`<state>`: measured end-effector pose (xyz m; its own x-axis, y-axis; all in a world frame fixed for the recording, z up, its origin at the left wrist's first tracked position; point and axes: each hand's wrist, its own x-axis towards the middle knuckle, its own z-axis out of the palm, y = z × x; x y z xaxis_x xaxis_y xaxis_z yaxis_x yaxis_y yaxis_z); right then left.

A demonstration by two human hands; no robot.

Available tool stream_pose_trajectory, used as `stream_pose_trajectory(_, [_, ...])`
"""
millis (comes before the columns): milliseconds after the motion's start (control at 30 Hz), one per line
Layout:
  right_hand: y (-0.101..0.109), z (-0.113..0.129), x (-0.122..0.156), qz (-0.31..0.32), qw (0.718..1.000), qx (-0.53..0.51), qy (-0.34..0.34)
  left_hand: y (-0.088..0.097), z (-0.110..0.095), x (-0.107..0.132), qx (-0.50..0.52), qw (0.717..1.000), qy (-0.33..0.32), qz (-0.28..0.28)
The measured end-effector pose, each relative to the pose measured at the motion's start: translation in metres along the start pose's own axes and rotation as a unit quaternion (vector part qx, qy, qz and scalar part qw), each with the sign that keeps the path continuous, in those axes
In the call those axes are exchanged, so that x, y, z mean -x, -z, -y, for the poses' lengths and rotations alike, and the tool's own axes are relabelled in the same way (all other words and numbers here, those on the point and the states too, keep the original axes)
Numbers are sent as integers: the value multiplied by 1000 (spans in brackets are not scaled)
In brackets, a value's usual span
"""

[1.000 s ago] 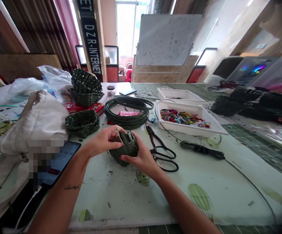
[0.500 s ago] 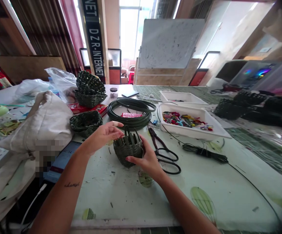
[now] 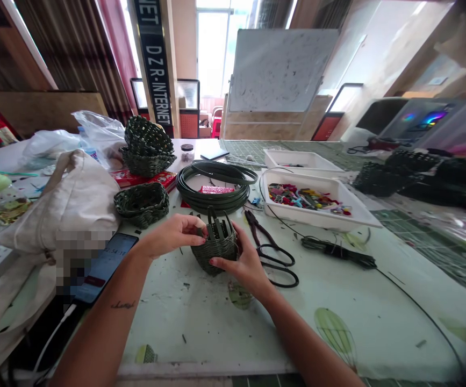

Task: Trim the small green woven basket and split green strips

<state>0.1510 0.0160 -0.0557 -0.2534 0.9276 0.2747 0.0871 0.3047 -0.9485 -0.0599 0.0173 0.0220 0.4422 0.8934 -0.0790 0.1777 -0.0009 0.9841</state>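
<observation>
Pale tabletop [image 3: 200, 333], phone [image 3: 109, 260] partly pixelated, woven basket [image 3: 215, 251] hidden at the back, right hand [image 3: 251, 266] clasping its side, left hand [image 3: 174, 235] pinching a strip [image 3: 199, 228] at its rim.

Phone [image 3: 114, 263] partly pixelated, held basket [image 3: 214, 252] partly hidden, forearms [image 3: 101, 328] cropped

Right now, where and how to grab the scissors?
Grip the scissors by the handle loops, likely from the near right: they lie flat on the table, loops toward the person, blades pointing away, while the right hand, on the woven basket, crowds their left.
</observation>
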Motion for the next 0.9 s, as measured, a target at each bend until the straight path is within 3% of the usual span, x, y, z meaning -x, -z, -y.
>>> stream_pose_trajectory(467, [2, -1, 2, 19, 1000, 17, -5, -8, -1, -3, 8, 999, 35, 11])
stream_pose_trajectory(733, [0, 0, 2, -2, 999, 53, 4, -8, -2, -1, 2, 999, -37, 4])
stream_pose_trajectory(900, [-3, 6, 5, -31, 987, 155, 43, -18, -5, -2, -25, 997, -57, -55])
